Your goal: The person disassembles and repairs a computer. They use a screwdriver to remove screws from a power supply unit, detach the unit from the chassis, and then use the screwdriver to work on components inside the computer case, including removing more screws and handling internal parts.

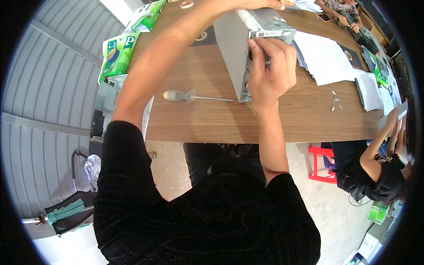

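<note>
A silver-grey desktop computer case [230,48] stands on the wooden table in front of me, its back panel with a fan grille and ports facing me. My right hand [274,70] is at this panel, thumb and forefinger pinched together at its upper edge; whatever lies between the fingertips is too small to make out. My left arm reaches around the left side, and my left hand [258,4] lies over the far end of the case. The frame's upper edge cuts off most of its fingers. A screwdriver [179,96] with a clear yellowish handle lies left of the case.
Stacks of white paper [324,57] lie to the right, with several small pale pieces [334,99] nearer me. Green-and-white packages [118,55] and a tape roll [186,4] sit at the left. Two other people work at the right, one beside a red stool [321,165].
</note>
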A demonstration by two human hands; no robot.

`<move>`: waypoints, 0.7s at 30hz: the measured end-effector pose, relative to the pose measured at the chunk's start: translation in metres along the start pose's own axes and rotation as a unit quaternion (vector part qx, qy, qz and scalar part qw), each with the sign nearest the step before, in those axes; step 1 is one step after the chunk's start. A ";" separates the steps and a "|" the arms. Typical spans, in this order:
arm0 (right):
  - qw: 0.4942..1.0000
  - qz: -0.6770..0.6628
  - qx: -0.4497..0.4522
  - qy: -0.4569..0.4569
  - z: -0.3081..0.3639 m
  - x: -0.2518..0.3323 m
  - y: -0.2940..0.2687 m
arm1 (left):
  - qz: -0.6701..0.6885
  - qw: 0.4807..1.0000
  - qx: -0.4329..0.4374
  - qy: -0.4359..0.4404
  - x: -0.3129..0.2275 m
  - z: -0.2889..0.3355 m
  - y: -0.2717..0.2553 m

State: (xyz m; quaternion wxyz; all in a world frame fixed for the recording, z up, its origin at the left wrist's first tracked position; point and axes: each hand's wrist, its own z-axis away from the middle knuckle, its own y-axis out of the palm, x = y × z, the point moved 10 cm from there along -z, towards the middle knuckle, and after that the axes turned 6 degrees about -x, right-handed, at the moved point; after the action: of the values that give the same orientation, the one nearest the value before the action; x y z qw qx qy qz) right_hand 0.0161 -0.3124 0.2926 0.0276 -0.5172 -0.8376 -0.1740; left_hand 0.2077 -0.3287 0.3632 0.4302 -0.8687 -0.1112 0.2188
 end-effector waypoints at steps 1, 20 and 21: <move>1.000 -0.002 0.001 0.000 0.002 0.001 0.001 | 0.000 1.000 -0.001 -0.002 0.000 0.000 0.000; 1.000 0.016 0.011 -0.003 0.004 0.004 0.002 | 0.024 0.998 -0.051 0.032 -0.001 0.004 -0.008; 1.000 0.024 0.012 -0.009 0.003 0.005 0.002 | 0.053 0.996 -0.063 0.035 -0.001 0.004 -0.009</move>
State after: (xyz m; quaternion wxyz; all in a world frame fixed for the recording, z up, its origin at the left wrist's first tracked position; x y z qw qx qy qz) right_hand 0.0163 -0.3061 0.2912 0.0306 -0.5386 -0.8270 -0.1584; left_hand 0.2052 -0.3207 0.3689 0.3661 -0.9058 -0.0636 0.2037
